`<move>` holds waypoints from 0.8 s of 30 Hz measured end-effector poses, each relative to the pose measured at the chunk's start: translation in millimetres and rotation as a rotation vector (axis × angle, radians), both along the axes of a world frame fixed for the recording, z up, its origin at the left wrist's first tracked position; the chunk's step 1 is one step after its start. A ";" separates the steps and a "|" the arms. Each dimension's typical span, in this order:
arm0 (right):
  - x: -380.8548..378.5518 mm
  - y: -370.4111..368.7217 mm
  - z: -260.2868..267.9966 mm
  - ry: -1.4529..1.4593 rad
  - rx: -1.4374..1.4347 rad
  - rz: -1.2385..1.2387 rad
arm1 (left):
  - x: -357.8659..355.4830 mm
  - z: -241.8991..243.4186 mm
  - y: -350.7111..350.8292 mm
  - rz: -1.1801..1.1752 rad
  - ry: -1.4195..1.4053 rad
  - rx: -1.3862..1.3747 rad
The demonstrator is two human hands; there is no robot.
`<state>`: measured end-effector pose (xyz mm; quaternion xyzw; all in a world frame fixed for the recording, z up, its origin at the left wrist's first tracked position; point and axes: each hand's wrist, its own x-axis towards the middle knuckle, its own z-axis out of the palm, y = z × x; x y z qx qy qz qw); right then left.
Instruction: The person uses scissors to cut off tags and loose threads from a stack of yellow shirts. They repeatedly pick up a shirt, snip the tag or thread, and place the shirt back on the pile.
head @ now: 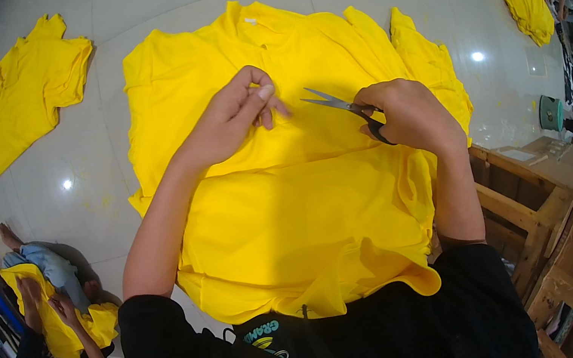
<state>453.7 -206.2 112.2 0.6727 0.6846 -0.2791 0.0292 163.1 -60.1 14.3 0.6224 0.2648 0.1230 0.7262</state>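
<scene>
A yellow collared shirt (213, 88) lies spread out in front of me, its collar at the far end and its lower part over my lap. My right hand (407, 111) holds small scissors (339, 104) with black handles, the blades parted and pointing left above the shirt. To their left is my left hand (244, 103), over the shirt's front below the collar. Its thumb and index fingertip meet; whether something thin is between them cannot be told.
Another yellow shirt (30, 92) lies on the tiled floor at far left. A person (60, 328) at lower left handles yellow cloth. Wooden frames (540, 215) and cardboard stand at lower right. Other people and yellow garments (526, 7) are at upper right, near a green stool (551, 113).
</scene>
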 end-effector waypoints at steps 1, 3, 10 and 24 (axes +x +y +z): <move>-1.0 0.2 -0.8 0.007 0.001 0.000 | 2.6 0.3 -1.7 -0.026 0.086 0.067; -2.6 1.0 -1.7 0.008 -0.014 0.000 | 5.3 2.6 -3.4 -0.089 0.193 0.308; 0.9 -2.6 -3.0 0.004 -0.034 0.008 | -2.4 -9.1 9.7 -0.256 0.130 0.865; -6.6 -1.0 -7.3 0.051 -0.044 0.019 | 0.0 -9.1 10.9 -0.259 0.151 0.898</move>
